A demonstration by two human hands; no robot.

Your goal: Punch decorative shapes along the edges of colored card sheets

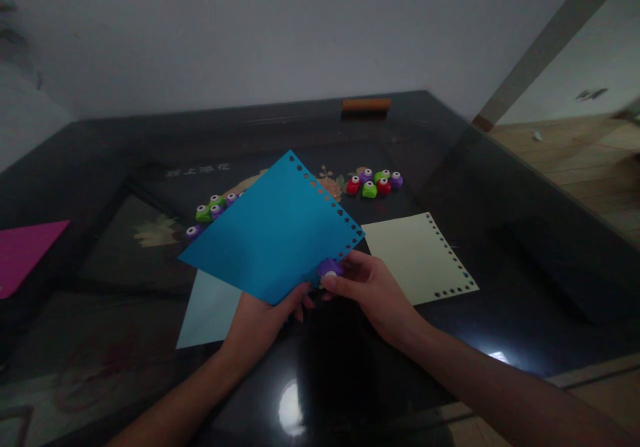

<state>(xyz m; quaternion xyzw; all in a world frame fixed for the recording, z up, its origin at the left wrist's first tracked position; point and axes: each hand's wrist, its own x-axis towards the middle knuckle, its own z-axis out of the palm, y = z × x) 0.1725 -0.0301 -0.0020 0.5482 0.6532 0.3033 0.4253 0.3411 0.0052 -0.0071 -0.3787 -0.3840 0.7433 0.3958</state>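
My left hand (pixel 270 310) grips a blue sheet of paper (pixel 270 227) by its near corner, thumb on top. Small shaped holes run along the sheet's right edge and start along the edge nearest my right hand. In my right hand (pixel 370 290) is a purple craft hole punch (pixel 330 268) with a white button, set at the blue sheet's lower right edge. Whether the punch is pressed down, I cannot tell. A cream sheet (pixel 413 254), punched along two edges, lies right of my hands. Partly under the blue sheet rests a pale blue sheet (pixel 207 310).
Several red, green and purple punches (pixel 369 189) stand behind the cream sheet. More green and purple punches (pixel 203 213) are partly hidden behind the blue sheet. A pink sheet (pixel 33 254) lies far left. An orange-brown cylinder (pixel 366 104) sits at the glossy black table's (pixel 300 124) back edge, near the wall.
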